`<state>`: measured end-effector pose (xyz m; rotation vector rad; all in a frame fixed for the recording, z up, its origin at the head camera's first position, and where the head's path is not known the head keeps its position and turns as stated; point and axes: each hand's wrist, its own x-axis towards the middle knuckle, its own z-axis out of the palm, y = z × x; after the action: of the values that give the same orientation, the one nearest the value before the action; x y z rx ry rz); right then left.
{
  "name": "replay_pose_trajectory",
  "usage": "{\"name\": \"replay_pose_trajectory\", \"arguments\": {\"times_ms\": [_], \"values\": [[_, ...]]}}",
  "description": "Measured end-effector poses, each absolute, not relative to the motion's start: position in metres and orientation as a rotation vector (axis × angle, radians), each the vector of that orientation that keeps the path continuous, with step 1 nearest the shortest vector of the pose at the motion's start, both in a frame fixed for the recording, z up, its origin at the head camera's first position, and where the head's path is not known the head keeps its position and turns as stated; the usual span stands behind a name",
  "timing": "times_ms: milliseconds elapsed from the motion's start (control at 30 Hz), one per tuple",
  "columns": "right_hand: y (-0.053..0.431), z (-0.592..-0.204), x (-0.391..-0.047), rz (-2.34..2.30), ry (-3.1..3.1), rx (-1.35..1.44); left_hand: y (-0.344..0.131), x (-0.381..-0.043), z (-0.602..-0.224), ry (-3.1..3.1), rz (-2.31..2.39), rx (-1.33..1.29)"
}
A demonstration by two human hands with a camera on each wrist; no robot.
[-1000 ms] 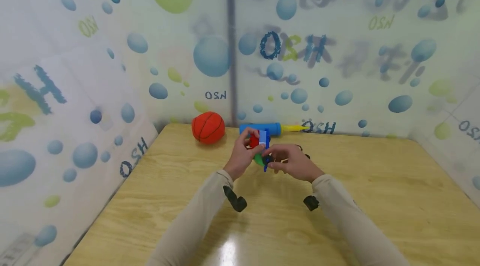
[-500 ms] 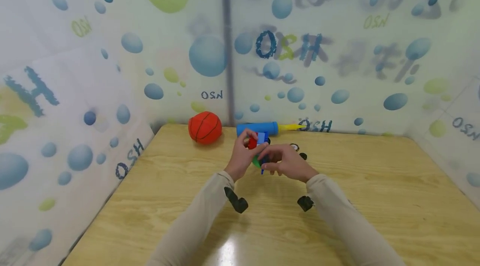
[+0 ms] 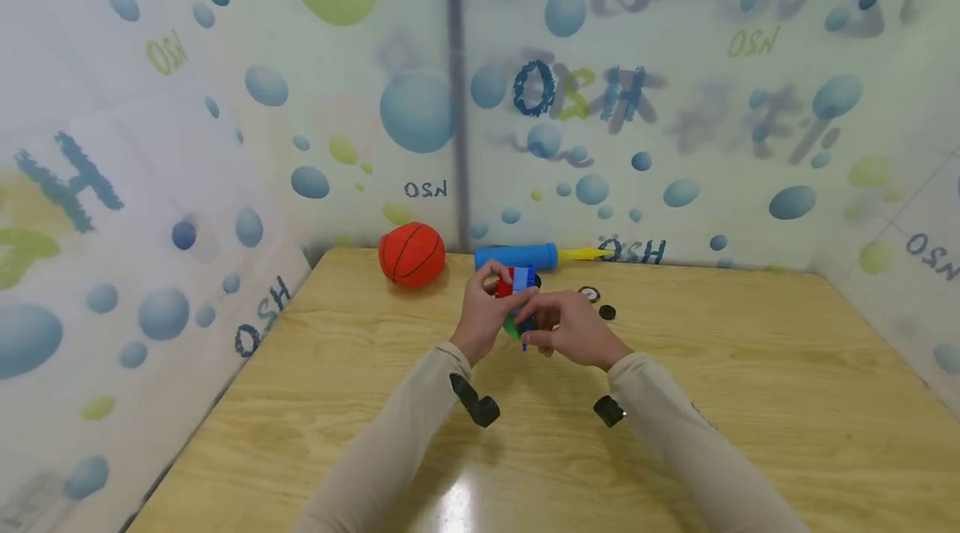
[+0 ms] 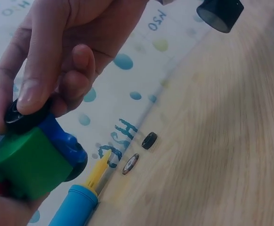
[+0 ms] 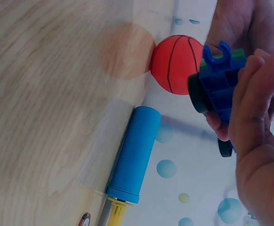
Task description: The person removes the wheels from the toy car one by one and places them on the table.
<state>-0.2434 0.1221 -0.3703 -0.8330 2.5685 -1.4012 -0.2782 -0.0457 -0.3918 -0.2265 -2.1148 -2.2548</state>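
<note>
A small plastic toy vehicle (image 4: 33, 165) with a blue chassis, a green block, red and light-blue parts and black wheels is held up over the table. My left hand (image 3: 477, 314) grips its body from the left. On the other side my right hand (image 3: 576, 329) pinches a black wheel (image 4: 28, 118) with thumb and fingers, right against the chassis. The right wrist view shows the blue underside with its hook-shaped end (image 5: 217, 55) and another black wheel (image 5: 198, 93). Fingers cover part of the body.
On the wooden table (image 3: 750, 383), a loose white-centred wheel (image 3: 589, 294) and a black wheel (image 3: 607, 312) lie right of the hands. Behind them are a blue pump (image 3: 516, 257) with a yellow nozzle and a red ball (image 3: 412, 255), near the patterned wall (image 3: 675, 99).
The toy has tilted in my hands since the earliest frame, its upper end turning sideways. My right hand has shifted slightly left, and the loose wheels show more fully.
</note>
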Motion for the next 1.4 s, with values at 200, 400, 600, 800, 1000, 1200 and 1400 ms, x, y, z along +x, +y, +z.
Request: {"name": "replay_pose_trajectory", "arguments": {"times_ms": [200, 400, 600, 800, 1000, 1200, 1400], "values": [[0.12, -0.374, -0.244, -1.405, 2.609, -0.834, -0.048, -0.278, -0.393, -2.091, -2.23, -0.202], [0.118, -0.374, -0.246, -1.422, 2.622, -0.804, -0.049, -0.28, -0.391, -2.122, -2.19, -0.214], [0.117, -0.373, -0.249, -1.441, 2.601, -0.799, -0.049, -0.279, -0.39, -2.138, -2.206, -0.224], [0.117, -0.375, -0.247, -1.449, 2.599, -0.766, -0.048, -0.278, -0.394, -2.16, -2.201, -0.196], [0.118, -0.378, -0.244, -1.423, 2.682, -0.772, -0.043, -0.279, -0.396, -2.167, -2.182, -0.183], [0.117, -0.381, -0.243, -1.443, 2.665, -0.829, -0.043, -0.277, -0.395, -2.175, -2.152, -0.198], [0.118, -0.378, -0.24, -1.317, 2.767, -0.942, -0.046, -0.28, -0.395, -2.207, -2.118, -0.182]]}}
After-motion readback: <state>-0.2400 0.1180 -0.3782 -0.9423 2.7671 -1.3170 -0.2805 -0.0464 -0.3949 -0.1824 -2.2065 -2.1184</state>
